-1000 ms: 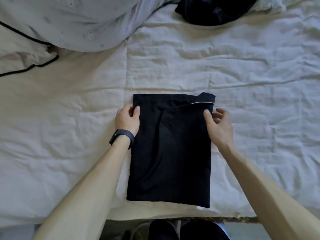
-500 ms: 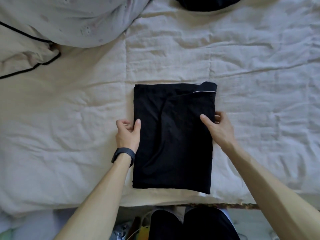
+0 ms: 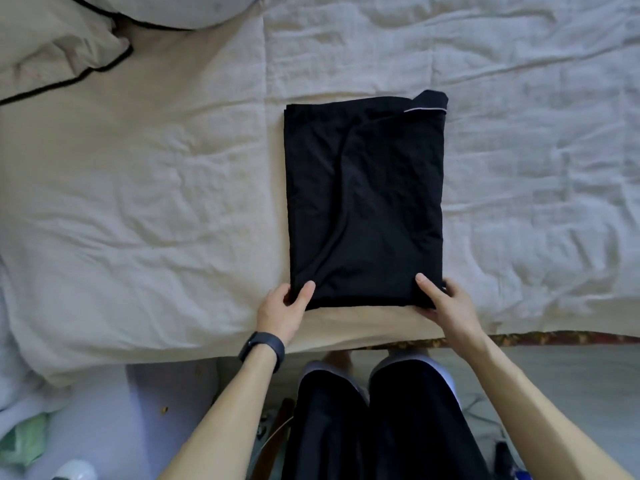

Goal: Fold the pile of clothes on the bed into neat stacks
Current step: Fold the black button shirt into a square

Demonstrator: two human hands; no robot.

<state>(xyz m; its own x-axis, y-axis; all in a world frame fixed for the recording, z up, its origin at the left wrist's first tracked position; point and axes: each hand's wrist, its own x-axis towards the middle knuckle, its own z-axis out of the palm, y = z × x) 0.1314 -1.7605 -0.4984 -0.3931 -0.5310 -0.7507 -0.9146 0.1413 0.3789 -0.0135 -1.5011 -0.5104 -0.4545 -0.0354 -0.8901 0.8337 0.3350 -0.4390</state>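
Your folded black garment [image 3: 367, 202] lies flat on the bed's pale quilt [image 3: 138, 209], close to the near edge, with a thin pale trim showing at its far right corner. Your left hand [image 3: 282, 311] pinches the near left corner, thumb on top and fingers tucked under the cloth. Your right hand [image 3: 446, 304] grips the near right corner the same way, thumb pressed on top. A dark wristband [image 3: 263, 348] sits on your left wrist. A pillow with black piping [image 3: 52, 53] lies at the far left.
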